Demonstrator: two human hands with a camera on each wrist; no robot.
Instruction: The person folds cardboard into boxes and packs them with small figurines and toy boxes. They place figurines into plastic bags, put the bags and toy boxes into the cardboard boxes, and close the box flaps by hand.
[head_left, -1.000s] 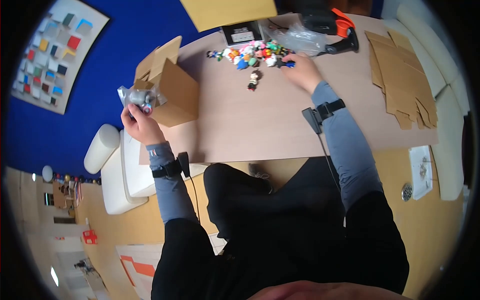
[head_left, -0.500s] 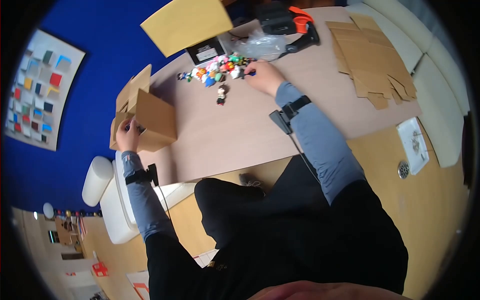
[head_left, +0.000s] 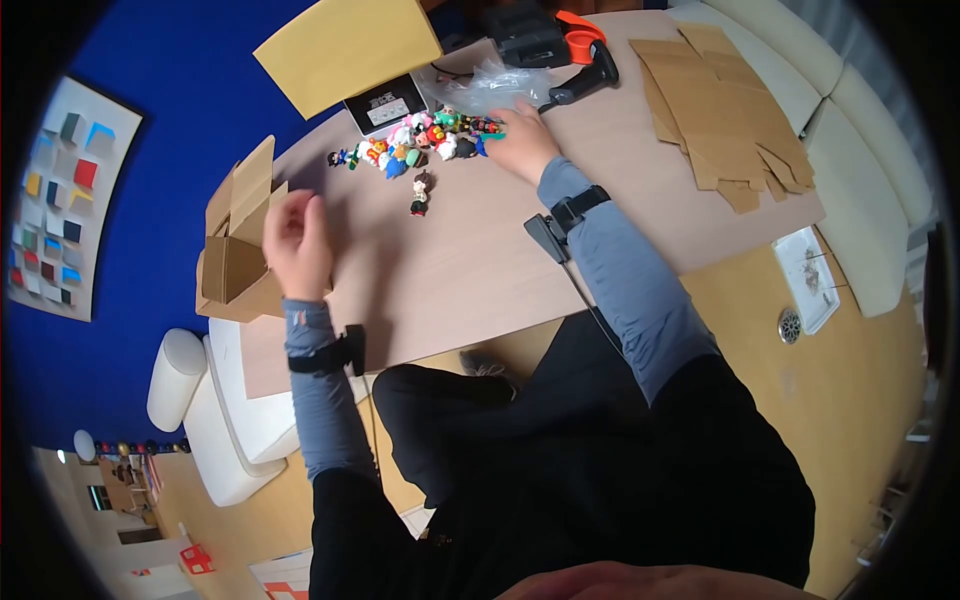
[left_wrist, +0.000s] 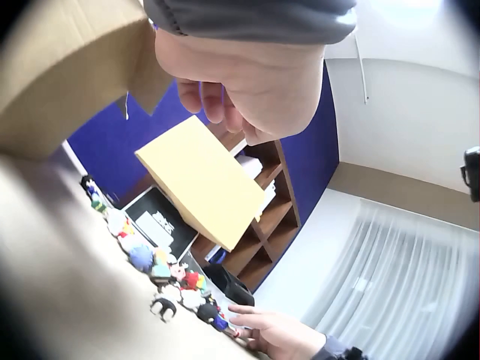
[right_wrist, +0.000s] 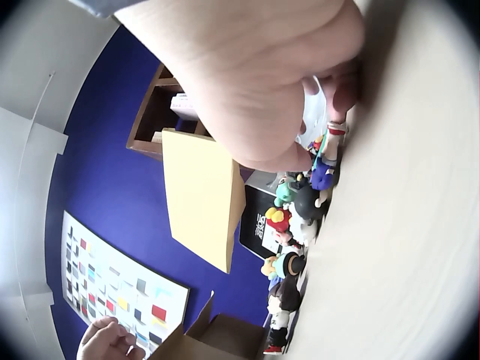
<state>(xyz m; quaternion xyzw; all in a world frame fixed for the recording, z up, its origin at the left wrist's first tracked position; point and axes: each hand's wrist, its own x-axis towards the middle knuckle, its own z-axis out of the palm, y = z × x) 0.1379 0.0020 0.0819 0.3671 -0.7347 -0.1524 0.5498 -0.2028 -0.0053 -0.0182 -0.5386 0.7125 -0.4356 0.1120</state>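
My left hand (head_left: 298, 245) hovers beside the open cardboard box (head_left: 232, 270), its fingers loosely bent and nothing visible in them. The left wrist view shows those fingers hanging down under the palm. Over at the right end of a cluster of small toy figures (head_left: 408, 150), my right hand (head_left: 520, 145) reaches down with fingers spread. Close under its thumb and fingers lies a toy figure (right_wrist: 322, 176) with blue clothing and red-and-white shoes; the palm partly hides it. A dark-haired figure (head_left: 419, 195) in white and black lies apart, in front of the cluster.
Behind the cluster stand a black box with a white label (head_left: 388, 108) and a yellow board (head_left: 345, 50). Clear plastic wrap (head_left: 495, 85) and a black-and-orange handheld device (head_left: 585, 75) lie further right. Flattened cardboard (head_left: 720, 115) covers the table's right end.
My left hand carried a plastic-wrapped grey item into the box, then came out empty and moved right. The right hand stays at the cluster, its fingers now more spread. The head view has shifted.
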